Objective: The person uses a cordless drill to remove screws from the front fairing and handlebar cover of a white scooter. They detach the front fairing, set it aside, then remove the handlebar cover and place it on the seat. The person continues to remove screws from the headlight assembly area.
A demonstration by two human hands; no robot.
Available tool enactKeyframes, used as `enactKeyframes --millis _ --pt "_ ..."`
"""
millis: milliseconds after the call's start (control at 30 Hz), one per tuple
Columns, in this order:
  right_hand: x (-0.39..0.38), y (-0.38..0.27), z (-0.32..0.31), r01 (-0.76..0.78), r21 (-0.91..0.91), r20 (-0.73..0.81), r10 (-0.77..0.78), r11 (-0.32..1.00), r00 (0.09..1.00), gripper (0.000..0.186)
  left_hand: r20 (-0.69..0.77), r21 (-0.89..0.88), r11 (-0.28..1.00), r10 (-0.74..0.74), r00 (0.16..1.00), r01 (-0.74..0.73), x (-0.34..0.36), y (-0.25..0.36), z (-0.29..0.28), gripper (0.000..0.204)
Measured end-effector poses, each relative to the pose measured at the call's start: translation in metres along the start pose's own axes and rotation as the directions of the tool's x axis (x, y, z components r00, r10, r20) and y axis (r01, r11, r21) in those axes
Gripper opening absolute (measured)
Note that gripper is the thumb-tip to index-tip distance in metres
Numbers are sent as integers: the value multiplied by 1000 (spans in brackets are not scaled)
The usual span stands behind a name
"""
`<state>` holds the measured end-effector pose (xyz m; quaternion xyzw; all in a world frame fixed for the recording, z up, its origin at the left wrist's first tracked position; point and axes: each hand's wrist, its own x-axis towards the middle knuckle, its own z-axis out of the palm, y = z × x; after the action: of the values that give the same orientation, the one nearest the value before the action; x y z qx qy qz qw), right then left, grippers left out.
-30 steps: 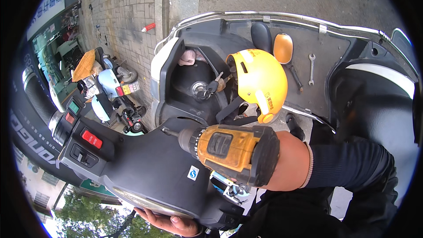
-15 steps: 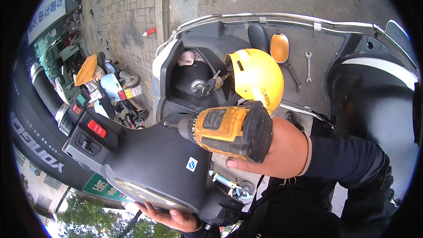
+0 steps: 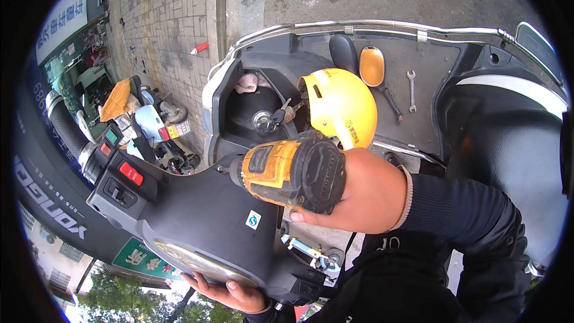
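In the frame's centre, the right hand (image 3: 375, 194) grips the drill (image 3: 278, 170) over the black cover (image 3: 206, 212). The left hand (image 3: 230, 295), spread, touches the cover's edge at lower centre. If the drill tilts under pressure, its bit (image 3: 223, 169) may slip and scratch the cover.

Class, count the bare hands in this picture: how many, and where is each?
2. The right hand holds the yellow-and-black drill, which hides some of its fingers; the left hand is at the edge of the headlight. No others show clearly.
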<state>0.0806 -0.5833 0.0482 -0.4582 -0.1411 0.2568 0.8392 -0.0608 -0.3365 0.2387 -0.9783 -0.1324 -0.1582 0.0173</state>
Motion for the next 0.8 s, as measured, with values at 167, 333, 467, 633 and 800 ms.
enactKeyframes --millis 167,333,467,633,800 --pt "-1 -6 -2 13 -49 15 -13 999 1000 43 -1 17 1000 11 1000 -11 2 -2 -1 79" --pt "-3 1 -1 -19 32 6 19 999 1000 46 -2 22 1000 16 1000 -16 1 -3 -1 78" --pt "-5 7 0 3 165 -17 -1 986 1000 48 -2 23 998 56 998 -56 2 -3 -1 76" --pt "-16 3 -2 -122 345 -8 133 931 991 50 -10 -16 999 46 999 -47 2 -5 0 74" --pt "-28 -1 -3 -131 410 -46 163 902 985 48 -35 -24 1000 10 999 -11 1 -6 -1 83"
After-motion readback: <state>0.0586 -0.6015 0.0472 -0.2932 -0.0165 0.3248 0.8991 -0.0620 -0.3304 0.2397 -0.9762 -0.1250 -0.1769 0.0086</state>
